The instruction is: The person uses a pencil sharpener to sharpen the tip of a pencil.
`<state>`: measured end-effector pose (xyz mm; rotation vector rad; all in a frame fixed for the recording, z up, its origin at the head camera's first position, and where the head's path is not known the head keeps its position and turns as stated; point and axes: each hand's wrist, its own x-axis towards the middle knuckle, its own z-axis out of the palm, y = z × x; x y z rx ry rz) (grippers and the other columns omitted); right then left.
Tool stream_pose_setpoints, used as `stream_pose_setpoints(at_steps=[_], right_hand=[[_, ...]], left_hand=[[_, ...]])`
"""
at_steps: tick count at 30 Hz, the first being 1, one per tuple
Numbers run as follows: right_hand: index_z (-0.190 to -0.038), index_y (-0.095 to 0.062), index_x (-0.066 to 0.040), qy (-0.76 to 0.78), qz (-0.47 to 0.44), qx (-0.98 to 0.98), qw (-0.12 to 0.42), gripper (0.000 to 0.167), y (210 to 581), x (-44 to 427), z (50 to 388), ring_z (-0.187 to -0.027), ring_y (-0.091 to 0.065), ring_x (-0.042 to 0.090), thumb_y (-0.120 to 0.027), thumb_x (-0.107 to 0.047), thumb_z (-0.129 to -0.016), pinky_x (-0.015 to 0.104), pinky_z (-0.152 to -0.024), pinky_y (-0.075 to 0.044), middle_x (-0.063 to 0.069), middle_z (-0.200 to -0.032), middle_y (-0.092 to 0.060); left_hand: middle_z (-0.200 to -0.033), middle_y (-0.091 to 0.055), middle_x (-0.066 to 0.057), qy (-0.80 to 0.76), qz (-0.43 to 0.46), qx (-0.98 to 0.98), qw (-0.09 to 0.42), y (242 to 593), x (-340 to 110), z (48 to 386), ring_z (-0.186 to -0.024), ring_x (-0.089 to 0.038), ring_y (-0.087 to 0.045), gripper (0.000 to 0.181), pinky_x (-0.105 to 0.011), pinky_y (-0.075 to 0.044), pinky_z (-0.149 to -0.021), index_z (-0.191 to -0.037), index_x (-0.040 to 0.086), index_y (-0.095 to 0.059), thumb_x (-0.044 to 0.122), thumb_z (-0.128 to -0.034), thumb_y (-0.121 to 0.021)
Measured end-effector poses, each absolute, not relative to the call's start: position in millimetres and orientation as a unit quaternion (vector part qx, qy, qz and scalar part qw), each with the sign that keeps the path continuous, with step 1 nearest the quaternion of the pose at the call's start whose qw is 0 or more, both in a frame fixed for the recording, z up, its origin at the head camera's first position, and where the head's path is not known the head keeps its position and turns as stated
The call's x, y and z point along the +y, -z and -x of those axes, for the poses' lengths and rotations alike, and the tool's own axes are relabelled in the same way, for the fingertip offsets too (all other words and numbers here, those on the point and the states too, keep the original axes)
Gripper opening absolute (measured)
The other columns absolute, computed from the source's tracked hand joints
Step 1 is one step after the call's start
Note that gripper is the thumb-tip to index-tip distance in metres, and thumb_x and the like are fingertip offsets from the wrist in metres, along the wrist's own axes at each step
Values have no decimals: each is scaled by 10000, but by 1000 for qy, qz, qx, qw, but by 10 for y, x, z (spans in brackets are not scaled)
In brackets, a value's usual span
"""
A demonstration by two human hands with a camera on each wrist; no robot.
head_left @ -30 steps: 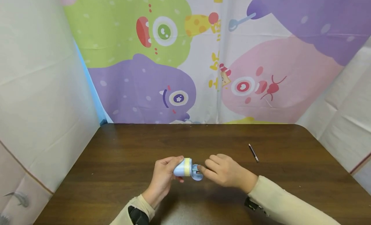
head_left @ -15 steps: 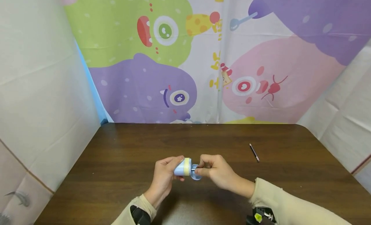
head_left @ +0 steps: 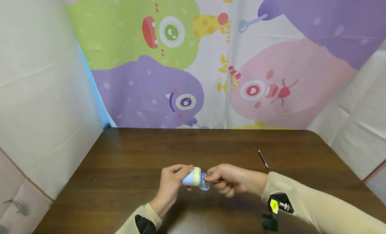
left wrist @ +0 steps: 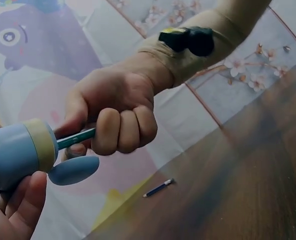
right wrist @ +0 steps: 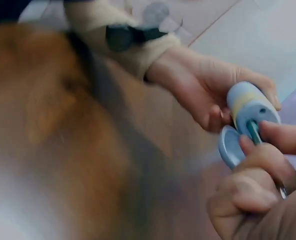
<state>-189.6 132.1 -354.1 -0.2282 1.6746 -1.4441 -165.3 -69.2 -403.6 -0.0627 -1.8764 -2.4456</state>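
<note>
A light-blue pencil sharpener (head_left: 188, 179) with a pale yellow band lies sideways in my left hand (head_left: 170, 181), gripped between thumb and fingers. Its round flip lid (left wrist: 74, 170) hangs open at the end facing my right hand (head_left: 227, 178). A green pencil (left wrist: 77, 138) sticks into a hole in that end. My right thumb and index finger pinch the pencil close to the hole, the other fingers curled. In the right wrist view a second, smaller hole shows beside the pencil on the sharpener's face (right wrist: 263, 114). The pencil's tip is hidden inside.
A dark pencil (head_left: 263, 159) with a pale end lies on the brown wooden table (head_left: 144, 150), right of and beyond my hands. A cartoon-printed curtain (head_left: 211, 93) hangs behind the table's far edge. Pale cloth panels stand at both sides.
My right hand has turned at the wrist, its fingers now curled below the pencil it pinches. The left hand and sharpener stay nearly in place, with the lid open throughout.
</note>
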Motion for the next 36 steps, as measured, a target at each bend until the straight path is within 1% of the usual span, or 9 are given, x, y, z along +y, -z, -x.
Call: stream_pose_setpoints(at_steps=[4, 8, 10, 12, 17, 20, 24, 29, 36], right_hand=[[-956, -564, -42, 526, 238, 760, 298, 198, 3495, 1391, 1835, -496, -351, 76, -578, -237, -988, 219, -428, -290, -35, -616, -454], [-1061, -618, -71, 294, 476, 827, -55, 223, 3555, 1464, 1766, -653, -545, 75, -595, -285, -1001, 218, -528, -466, -26, -821, -635], [-1051, -622, -73, 144, 530, 796, -253, 221, 3628, 1468, 1768, -668, -556, 88, -563, -284, -1019, 212, -537, -475, -25, -833, -630], [-1019, -632, -71, 45, 548, 741, -385, 218, 3699, 1454, 1796, -659, -530, 135, -490, -233, -1051, 233, -518, -467, 0, -815, -586], [-941, -651, -56, 14, 566, 669, -480, 234, 3835, 1381, 1883, -591, -452, 140, -434, -46, -1029, 212, -478, -416, 10, -731, -501], [-906, -627, -40, 95, 573, 675, -455, 216, 3891, 1323, 1886, -516, -391, 72, -452, -75, -1030, 134, -443, -355, -17, -661, -472], [-873, -564, -55, 262, 556, 715, -334, 202, 3898, 1266, 1816, -478, -339, -23, -514, -154, -1042, 65, -433, -296, -50, -594, -500], [-816, -554, -56, 454, 407, 790, -67, 149, 3764, 1228, 1681, -529, -340, -24, -655, -31, -923, 143, -448, -303, -51, -645, -579], [-754, -478, -72, 649, 122, 671, 338, 225, 3638, 1277, 1741, -396, -198, 30, -558, -113, -961, 187, -374, -149, -86, -493, -256]], left_hand=[[-765, -666, -88, 801, 17, -598, 26, 4017, -720, 1665, -542, -136, -549, 210, -243, -487, -399, -865, -180, -682, 28, -848, -702], [-732, -647, -81, 821, 6, -570, 19, 3990, -732, 1671, -511, -121, -543, 124, -236, -474, -388, -767, -45, -722, 43, -847, -688], [-702, -628, -73, 830, 1, -557, 13, 3980, -736, 1670, -499, -114, -539, 123, -230, -467, -382, -730, 15, -718, 42, -843, -677], [-681, -616, -66, 835, -2, -551, 8, 3974, -739, 1663, -493, -107, -538, 136, -227, -465, -379, -715, 46, -716, 44, -842, -666], [-667, -614, -57, 839, -8, -543, -7, 3970, -737, 1652, -488, -102, -538, 132, -220, -462, -373, -731, 56, -719, 49, -846, -655], [-665, -615, -60, 841, -9, -542, -7, 3967, -731, 1651, -489, -105, -543, 123, -220, -465, -373, -741, 44, -721, 51, -847, -658], [-670, -617, -72, 840, -12, -542, -1, 3965, -723, 1656, -491, -114, -549, 114, -221, -468, -375, -755, 17, -721, 50, -848, -664], [-681, -620, -72, 837, -14, -548, 9, 3988, -722, 1677, -495, -116, -551, 126, -221, -470, -377, -734, 26, -716, 35, -849, -665], [-666, -623, -65, 820, -9, -572, 24, 4032, -711, 1678, -493, -122, -547, 108, -238, -482, -382, -758, -37, -717, 29, -837, -689]])
